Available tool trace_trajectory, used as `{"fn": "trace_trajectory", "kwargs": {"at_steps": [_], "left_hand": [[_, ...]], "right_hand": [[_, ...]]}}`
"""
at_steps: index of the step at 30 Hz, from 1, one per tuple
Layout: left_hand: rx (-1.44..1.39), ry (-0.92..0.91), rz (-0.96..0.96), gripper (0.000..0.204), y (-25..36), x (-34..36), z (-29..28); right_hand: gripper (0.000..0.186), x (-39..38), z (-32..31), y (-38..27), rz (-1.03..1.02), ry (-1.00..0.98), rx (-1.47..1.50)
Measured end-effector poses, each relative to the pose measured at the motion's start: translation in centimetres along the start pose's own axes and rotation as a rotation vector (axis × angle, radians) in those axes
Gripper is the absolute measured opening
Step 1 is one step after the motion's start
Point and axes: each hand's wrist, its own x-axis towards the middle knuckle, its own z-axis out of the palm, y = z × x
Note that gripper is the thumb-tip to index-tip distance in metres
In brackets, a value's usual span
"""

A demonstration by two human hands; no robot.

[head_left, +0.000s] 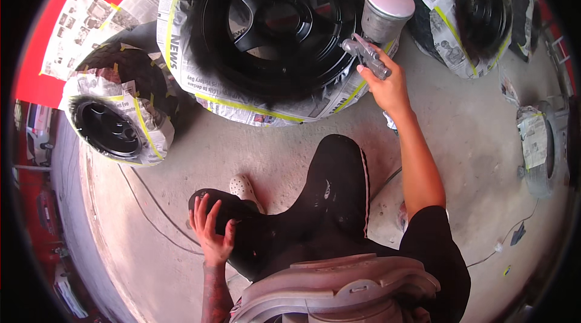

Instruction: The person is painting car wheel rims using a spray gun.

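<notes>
My right hand (386, 84) is wrapped round a metal spray gun (366, 57), which carries a grey paint cup (387, 11) with a pinkish lid on top. The gun is at the right side of a large black wheel (245, 5) with thick spokes, its nozzle end toward the rim. Newspaper (242, 96) fixed with yellow tape covers the tire around that wheel, and black overspray darkens the paper's inner edge. My left hand (212, 229) rests on my left knee with its fingers spread, holding nothing.
Another masked wheel (109, 126) stands at the left, and a further one (481, 5) at the far right. A tire with paper (535, 141) is by the right edge. Hoses (157, 217) run over the concrete floor (206, 141). Newspaper (82, 32) hangs on a red surface.
</notes>
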Motion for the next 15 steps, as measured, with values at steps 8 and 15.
{"fn": "trace_trajectory", "kwargs": {"at_steps": [8, 15], "left_hand": [[-0.092, -0.364, 0.133, 0.041, -5.7, 9.7, 1.2], [-0.312, -0.616, 0.068, 0.044, -12.1, 8.2, -4.7]], "right_hand": [[0.047, 6.4, 5.0, -12.3, 0.069, 0.245, -0.176], [0.044, 8.8, 10.4, -21.9, 0.445, 0.012, -0.067]]}}
